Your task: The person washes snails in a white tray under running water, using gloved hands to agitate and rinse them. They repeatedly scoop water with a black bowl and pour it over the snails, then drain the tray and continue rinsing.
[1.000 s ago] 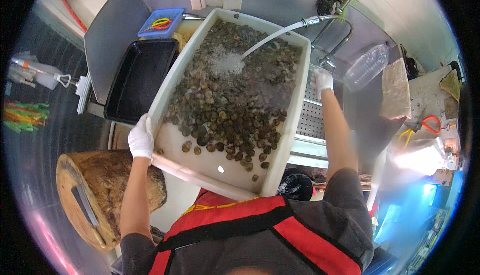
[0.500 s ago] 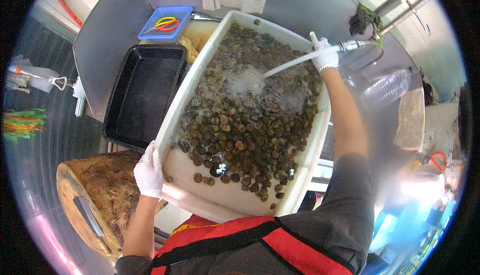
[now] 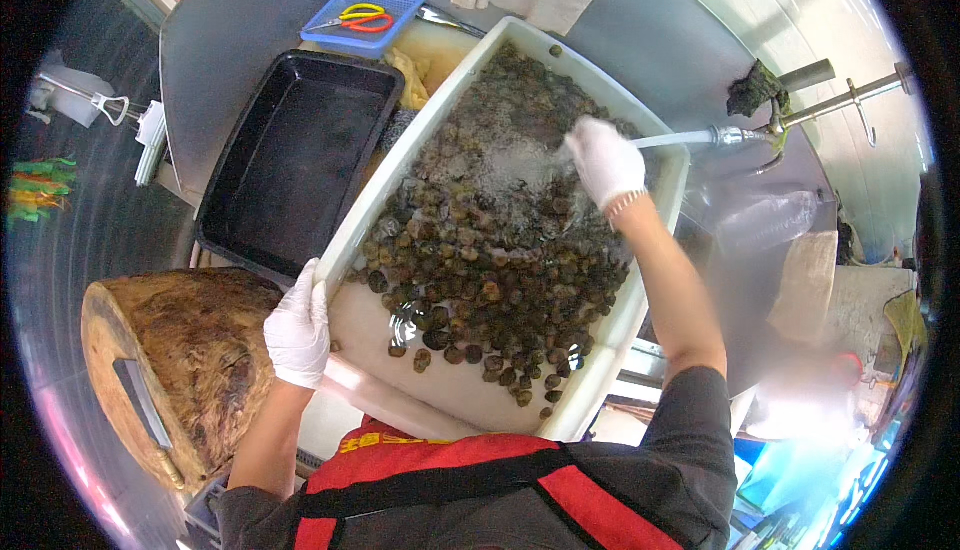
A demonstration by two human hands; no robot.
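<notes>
A deep white plastic tub (image 3: 450, 412) stands tilted in front of me, holding water and a large heap of small, dark, round shellfish (image 3: 490, 270), apparently snails. My left hand (image 3: 298, 335), in a white glove, is closed on the tub's near left rim. My right hand (image 3: 606, 162), gloved too, is over the far right part of the heap, beside the end of a pale hose (image 3: 675, 139). Its fingers are blurred, and whether they touch the hose cannot be made out. Water churns with bubbles left of that hand. At the near end some shellfish lie scattered on the white bottom.
Left of the tub lies a black tray (image 3: 285, 150). Beyond it a blue basket (image 3: 372, 42) holds yellow- and red-handled tools. A thick wooden block (image 3: 200, 360) with a cleaver (image 3: 143, 402) stands at near left. A metal tap pipe (image 3: 850, 98) reaches in from the right.
My right hand has left the tub's far right rim and moved inward over the shellfish, in front of the hose's end. The left hand keeps its hold on the rim.
</notes>
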